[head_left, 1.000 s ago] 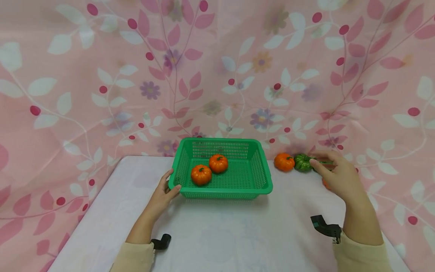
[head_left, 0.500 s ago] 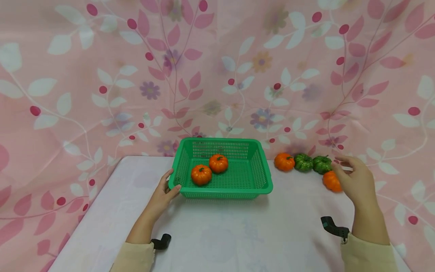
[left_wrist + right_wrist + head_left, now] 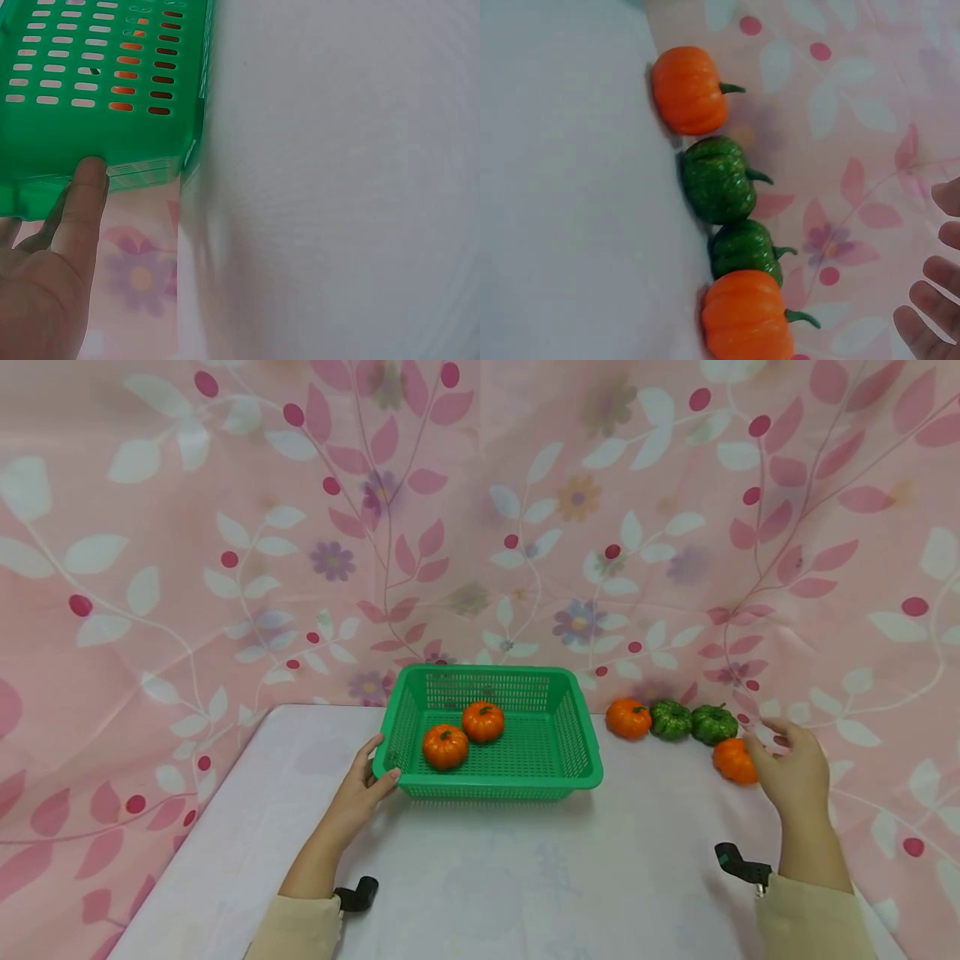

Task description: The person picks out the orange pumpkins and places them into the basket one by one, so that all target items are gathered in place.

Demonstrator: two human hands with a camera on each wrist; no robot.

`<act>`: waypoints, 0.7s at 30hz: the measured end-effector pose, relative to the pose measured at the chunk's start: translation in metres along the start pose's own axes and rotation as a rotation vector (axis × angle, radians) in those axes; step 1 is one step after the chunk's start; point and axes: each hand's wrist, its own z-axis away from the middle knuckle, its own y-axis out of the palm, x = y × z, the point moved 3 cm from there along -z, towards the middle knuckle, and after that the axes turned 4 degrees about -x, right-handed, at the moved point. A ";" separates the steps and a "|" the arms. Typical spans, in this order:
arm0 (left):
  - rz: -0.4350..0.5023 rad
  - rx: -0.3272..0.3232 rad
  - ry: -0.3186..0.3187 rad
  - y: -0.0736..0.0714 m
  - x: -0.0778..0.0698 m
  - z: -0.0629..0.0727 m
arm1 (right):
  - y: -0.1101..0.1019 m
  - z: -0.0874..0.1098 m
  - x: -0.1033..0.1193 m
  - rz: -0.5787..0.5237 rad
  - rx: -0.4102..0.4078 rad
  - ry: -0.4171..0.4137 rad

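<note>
My left hand (image 3: 357, 787) holds the near left corner of a green plastic basket (image 3: 487, 782), its thumb at the front rim and its fingers along the left side. In the left wrist view, one digit touches the outer wall of the basket (image 3: 90, 135). Two orange toy pumpkins (image 3: 446, 747) lie inside, toward the left. Beside the right-hand orange pumpkin (image 3: 733, 761) my right hand (image 3: 795, 772) hovers with relaxed fingers, holding nothing. The right wrist view shows its spread fingers apart from the row of pumpkins.
Right of the basket, another orange pumpkin (image 3: 628, 718) and two green pumpkins (image 3: 671, 720) stand in a row along the back of the white table (image 3: 495, 877). Behind it hangs a pink floral cloth (image 3: 480, 527).
My right hand has withdrawn rightward and slightly toward me from the green pumpkins, uncovering the second green one and the right-hand orange one. The left hand and basket have stayed put.
</note>
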 end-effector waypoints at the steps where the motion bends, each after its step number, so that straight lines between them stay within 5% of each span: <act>1: 0.001 0.000 0.001 0.000 0.000 0.000 | 0.002 -0.002 -0.005 -0.001 0.005 0.014; 21: 0.000 0.004 0.017 -0.001 0.001 -0.001 | 0.030 -0.022 -0.072 -0.086 0.164 0.156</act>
